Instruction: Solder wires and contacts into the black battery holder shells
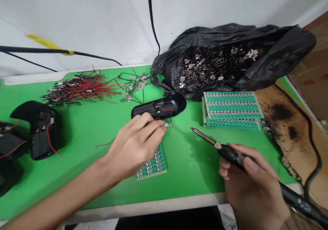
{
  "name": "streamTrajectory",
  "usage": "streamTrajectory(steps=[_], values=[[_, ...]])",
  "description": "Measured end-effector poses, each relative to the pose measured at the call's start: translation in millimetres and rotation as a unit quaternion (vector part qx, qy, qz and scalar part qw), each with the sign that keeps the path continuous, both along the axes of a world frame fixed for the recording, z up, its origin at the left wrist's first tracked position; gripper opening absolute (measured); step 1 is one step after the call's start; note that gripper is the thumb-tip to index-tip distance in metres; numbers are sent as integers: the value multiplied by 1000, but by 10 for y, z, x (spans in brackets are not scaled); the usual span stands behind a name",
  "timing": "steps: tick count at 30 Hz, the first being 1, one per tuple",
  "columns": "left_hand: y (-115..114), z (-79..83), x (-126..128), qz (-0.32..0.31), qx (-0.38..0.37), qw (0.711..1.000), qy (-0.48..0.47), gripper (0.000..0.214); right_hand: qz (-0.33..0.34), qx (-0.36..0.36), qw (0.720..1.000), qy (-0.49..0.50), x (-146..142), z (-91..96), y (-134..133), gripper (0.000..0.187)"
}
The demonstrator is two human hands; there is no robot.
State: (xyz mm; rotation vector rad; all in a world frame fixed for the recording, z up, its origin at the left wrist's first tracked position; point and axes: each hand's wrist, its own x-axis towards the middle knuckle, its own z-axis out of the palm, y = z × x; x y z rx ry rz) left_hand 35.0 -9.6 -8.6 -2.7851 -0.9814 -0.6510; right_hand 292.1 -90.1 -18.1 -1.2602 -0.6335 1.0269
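Note:
My left hand (137, 144) is closed in a pinch at the middle of the green table, holding a small metal contact with a thin wire (167, 124) beside an open black plastic shell (160, 108). Under that hand lies a green circuit board panel (153, 165). My right hand (252, 185) grips a soldering iron (230, 154) like a pen; its tip (189, 127) points left and hovers a little right of the contact.
A black bag of metal contacts (230, 62) sits at the back right, with stacked green board panels (232, 108) in front of it. Red and black wires (82, 86) lie at the back left. More black shells (38, 129) stand at the left. The table's right edge is burnt (282, 113).

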Motion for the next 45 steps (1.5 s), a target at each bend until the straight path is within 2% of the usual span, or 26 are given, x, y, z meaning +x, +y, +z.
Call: streamTrajectory(steps=[4,10,14,16,20,23,27,31,37,40,45], values=[[37,12,38,3,44,999,23,9,4,27,1000,0,20,-1,-24,16],[86,55,28,-1,54,998,31,8,13,25,999,23,42,-19,-35,17],[97,148,-51,-8,55,998,38,9,14,22,999,27,42,-22,-33,19],[78,212,-128,-9,19,999,29,9,12,22,999,22,39,-16,-30,18],[-3,279,-301,0,-115,993,-27,8,14,24,1000,12,39,7,-24,19],[-64,230,-358,6,-156,986,-64,10,26,21,999,13,44,23,-22,23],[-114,116,-339,5,-124,989,-78,13,51,43,998,1,49,27,-22,26],[-164,52,-342,-3,-106,991,-82,16,99,77,992,-1,38,28,-43,20],[-227,-21,-371,-10,-99,988,-119,20,119,73,990,-35,-11,28,-46,21],[-235,-4,-398,-4,-104,987,-123,22,109,71,991,-29,-71,34,-11,20],[-240,99,-543,-2,-93,988,-121,20,143,44,988,-27,-173,45,9,21]])
